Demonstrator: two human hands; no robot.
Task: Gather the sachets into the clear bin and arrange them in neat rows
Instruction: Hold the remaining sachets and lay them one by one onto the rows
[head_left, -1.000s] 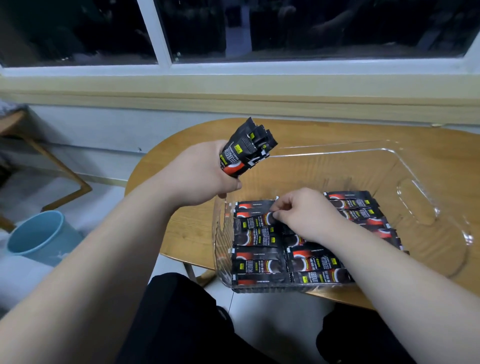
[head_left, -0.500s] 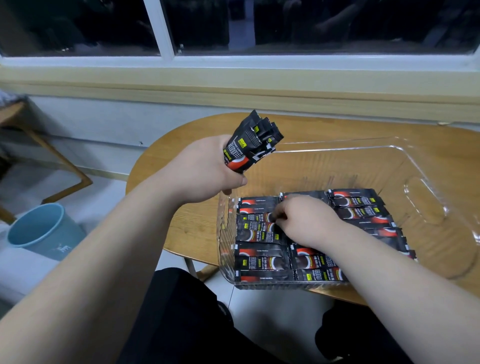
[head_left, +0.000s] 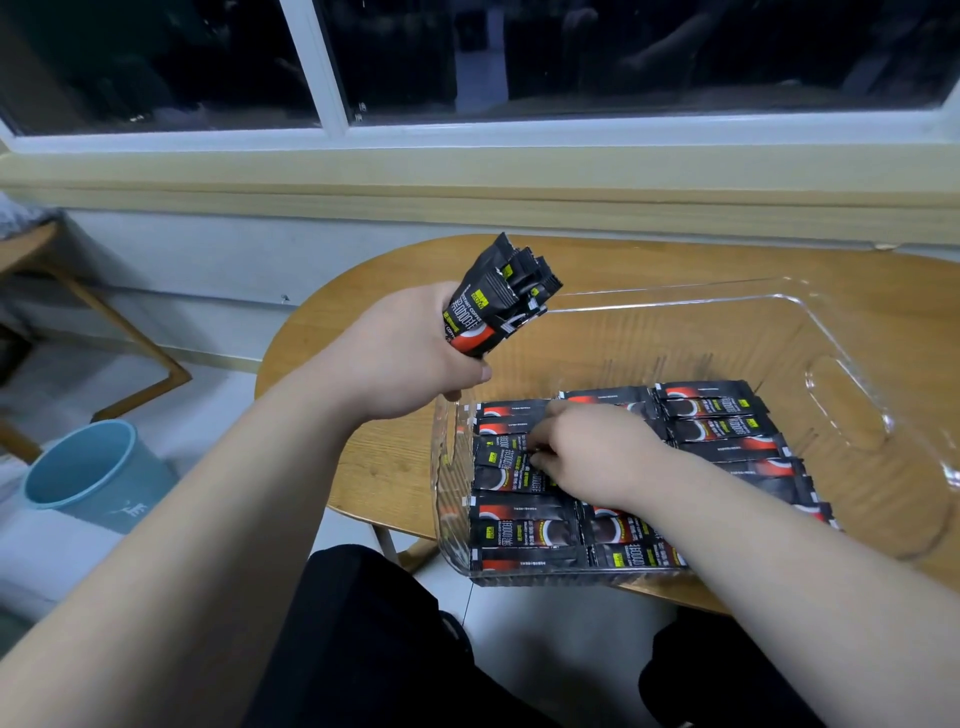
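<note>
A clear plastic bin (head_left: 841, 374) stands on a round wooden table (head_left: 395, 467). Several black and red coffee sachets (head_left: 524, 530) lie flat in rows across its near half. My left hand (head_left: 410, 358) grips a bundle of sachets (head_left: 498, 301) upright above the bin's left rim. My right hand (head_left: 592, 457) is down inside the bin, its fingertips curled onto a sachet in the left column (head_left: 506, 457). The sachets under that hand are hidden.
The far half of the bin shows bare floor. A blue waste bin (head_left: 93, 478) stands on the floor at the left. A wooden chair frame (head_left: 119, 332) is at the far left. A window sill (head_left: 467, 171) runs behind the table.
My right hand has slid a little toward me and leftward over the left column of sachets. The left hand with its bundle has barely moved.
</note>
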